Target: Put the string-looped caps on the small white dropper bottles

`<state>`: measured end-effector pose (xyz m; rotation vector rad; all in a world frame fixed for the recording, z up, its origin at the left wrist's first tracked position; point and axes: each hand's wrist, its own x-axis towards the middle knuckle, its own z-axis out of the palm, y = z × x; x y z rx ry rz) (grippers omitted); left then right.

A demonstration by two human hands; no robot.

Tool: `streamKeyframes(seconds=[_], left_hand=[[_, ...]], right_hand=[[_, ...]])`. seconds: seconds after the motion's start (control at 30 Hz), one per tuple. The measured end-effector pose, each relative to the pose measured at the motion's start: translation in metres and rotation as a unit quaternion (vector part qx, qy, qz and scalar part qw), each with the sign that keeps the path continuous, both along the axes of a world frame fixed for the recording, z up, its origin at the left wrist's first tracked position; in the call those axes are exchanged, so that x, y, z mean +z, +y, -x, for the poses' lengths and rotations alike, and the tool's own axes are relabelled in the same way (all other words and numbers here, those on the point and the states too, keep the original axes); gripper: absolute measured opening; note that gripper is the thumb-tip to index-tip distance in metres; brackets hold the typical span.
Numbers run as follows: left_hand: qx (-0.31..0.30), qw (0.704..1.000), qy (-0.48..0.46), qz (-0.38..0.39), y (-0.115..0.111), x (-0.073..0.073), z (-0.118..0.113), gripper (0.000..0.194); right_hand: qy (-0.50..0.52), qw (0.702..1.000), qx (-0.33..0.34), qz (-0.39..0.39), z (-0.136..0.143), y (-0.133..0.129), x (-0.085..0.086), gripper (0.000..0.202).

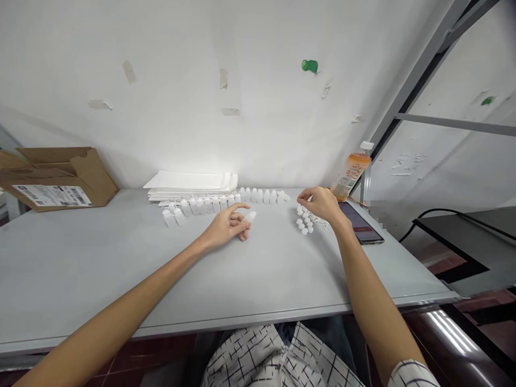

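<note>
My left hand (229, 226) is closed around a small white dropper-type bottle (250, 217), tilted with its top to the right, just above the table. At the cap pile, my right hand (320, 203) has thumb and fingers pinched together; whatever they hold, if anything, is too small to make out. Several small white caps (305, 221) lie under and beside these fingers, with thin white pieces (320, 221) next to them. Several more white bottles (207, 205) stand in a curved row behind my left hand, and a few at the right end seem to lie over.
A stack of white paper or envelopes (189, 183) lies against the wall. On the left sits an open cardboard box (60, 180). An orange drink bottle (350, 174) and a phone (360, 224) are on the right. The table's front edge (242, 322) runs before my lap.
</note>
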<state>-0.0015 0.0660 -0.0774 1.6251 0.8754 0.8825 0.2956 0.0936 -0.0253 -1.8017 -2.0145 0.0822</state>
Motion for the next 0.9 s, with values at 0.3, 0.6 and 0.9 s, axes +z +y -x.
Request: streamKeyframes(seconds=[0.3,0.6,0.9], left_hand=[[-0.005,1.000,0.021,0.015,-0.001,-0.003,0.000,0.060],[0.027,0.998,0.050,0.017,0.000,-0.007,-0.002,0.058],[0.025,0.998,0.060,0.022,-0.008,0.003,-0.006,0.054]], right_hand=[[-0.094,0.984,0.009,0.150,0.004,-0.008,0.004,0.012],[-0.103,0.986,0.027,0.132,0.014,-0.007,0.001,0.017],[-0.033,0.982,0.125,0.138,0.035,-0.004,-0.011,0.015]])
